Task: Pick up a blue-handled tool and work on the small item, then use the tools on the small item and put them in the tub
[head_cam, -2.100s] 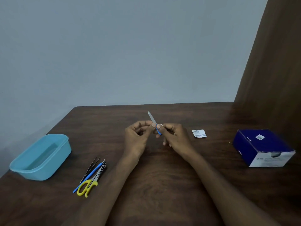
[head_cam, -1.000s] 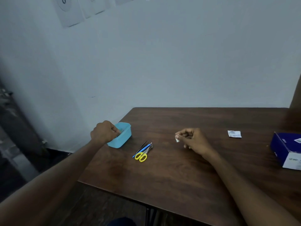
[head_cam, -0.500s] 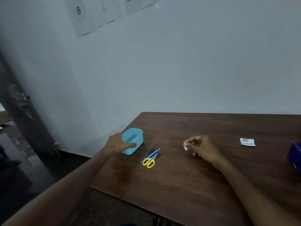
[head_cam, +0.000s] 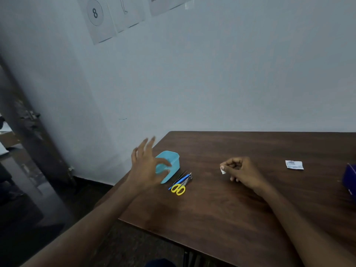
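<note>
My left hand (head_cam: 146, 166) hovers with spread fingers over the near side of a light blue plastic tub (head_cam: 171, 164) at the left corner of the dark wooden table (head_cam: 221, 209); it holds nothing. My right hand (head_cam: 240, 170) rests on the table's middle with curled fingers and pinches a small white piece (head_cam: 222, 171) between thumb and forefinger. Just right of the tub lies a small pile of tools (head_cam: 182, 183): yellow-handled scissors, a blue-handled tool and thin metal pieces.
A small white sachet (head_cam: 294, 164) lies on the table to the right. A dark blue box (head_cam: 349, 180) shows at the right edge of view. The table's left edge drops to a dark floor. Paper sheets (head_cam: 100, 18) hang on the wall.
My left hand left the small tool it held, reached to the blue tub, and now lifts off with fingers spread. My right hand keeps pinching the white piece. The view has turned left.
</note>
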A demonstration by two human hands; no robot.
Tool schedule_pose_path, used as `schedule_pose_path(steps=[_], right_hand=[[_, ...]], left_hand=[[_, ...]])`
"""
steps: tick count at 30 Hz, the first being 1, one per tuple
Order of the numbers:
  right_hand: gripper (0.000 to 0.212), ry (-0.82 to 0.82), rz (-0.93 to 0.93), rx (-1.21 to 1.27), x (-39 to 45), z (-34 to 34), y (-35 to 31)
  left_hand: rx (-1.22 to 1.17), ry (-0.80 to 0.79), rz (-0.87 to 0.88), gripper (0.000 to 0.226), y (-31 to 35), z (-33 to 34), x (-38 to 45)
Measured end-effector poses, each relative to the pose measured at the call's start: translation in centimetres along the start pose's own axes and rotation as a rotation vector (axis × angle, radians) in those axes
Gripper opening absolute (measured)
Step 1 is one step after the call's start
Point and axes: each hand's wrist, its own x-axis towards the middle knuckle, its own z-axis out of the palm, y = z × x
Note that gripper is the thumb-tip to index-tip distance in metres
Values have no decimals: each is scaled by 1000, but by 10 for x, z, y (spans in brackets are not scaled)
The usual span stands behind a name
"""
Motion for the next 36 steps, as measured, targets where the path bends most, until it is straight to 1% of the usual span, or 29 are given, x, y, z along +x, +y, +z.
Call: schedule_pose_path(steps=[1, 2, 3, 5, 7, 12, 16, 20, 22, 24, 29, 31, 33, 35, 36], right_hand=[[5, 0, -1, -7, 1, 0, 0], [5, -2, -2, -12, 1, 0, 0], [5, -2, -5, -14, 1, 0, 0], [6, 4, -9, -22, 0, 0, 0], [5, 9, -10, -29, -1, 0, 0], [5, 8, -17, -42, -1, 0, 0], [5, 1, -17, -48, -1, 0, -2], [4, 8, -17, -43, -3, -1, -5], [4, 10, -16, -35, -4, -1, -6], [5, 10, -16, -33, -4, -2, -6], [5, 25, -2, 3, -1, -3, -1], [4, 59, 26, 46, 2, -5, 2], [4, 101, 71, 133, 4, -5, 3], [5, 163, 103, 223, 5, -5, 4], [9, 199, 107, 243, 5, -7, 5]], left_hand=[[106, 16, 113, 18, 4, 1, -9], [187, 0, 168, 16, 8, 5, -18], [223, -8, 184, 14, 11, 9, -26], [251, 23, 158, 8, 20, 13, -39], [280, 45, 116, 9, 24, 17, -50], [293, -20, -11, 16, 30, 20, -57], [348, -20, -65, 16, 36, 19, -52], [338, -30, -116, 18, 39, 23, -46], [307, -53, -168, 21, 39, 26, -42], [267, -56, -200, 19, 38, 27, -42], [127, 72, -217, 10, 42, 16, -40], [50, 49, -235, 9, 52, 8, -31], [-84, 26, -238, 9, 67, 7, -19], [-312, 34, -201, 4, 88, 18, -5], [-447, 44, -185, 11, 102, 27, 4]])
